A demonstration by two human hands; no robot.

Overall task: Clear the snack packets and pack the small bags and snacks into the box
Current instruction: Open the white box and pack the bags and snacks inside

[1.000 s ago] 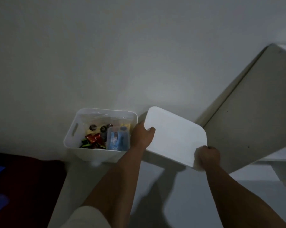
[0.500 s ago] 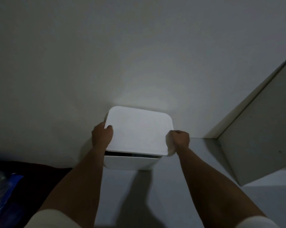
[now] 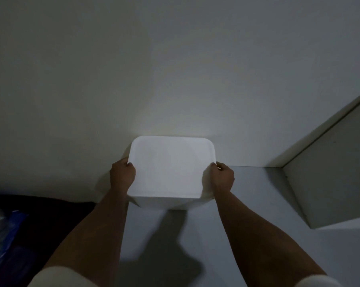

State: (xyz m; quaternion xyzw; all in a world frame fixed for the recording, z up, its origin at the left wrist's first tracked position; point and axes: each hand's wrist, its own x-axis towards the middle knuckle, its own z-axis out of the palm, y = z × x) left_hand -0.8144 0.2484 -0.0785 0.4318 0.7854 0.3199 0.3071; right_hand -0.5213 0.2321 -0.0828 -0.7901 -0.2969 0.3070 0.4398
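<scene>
The lid has come down flat onto the box, closing the gap seen a moment ago. The left hand and right hand grip its side edges with curled fingers. The box stands against the wall.

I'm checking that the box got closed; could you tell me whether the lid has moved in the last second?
Yes. The lid went left from beside the box and now sits on it against the wall.
</scene>
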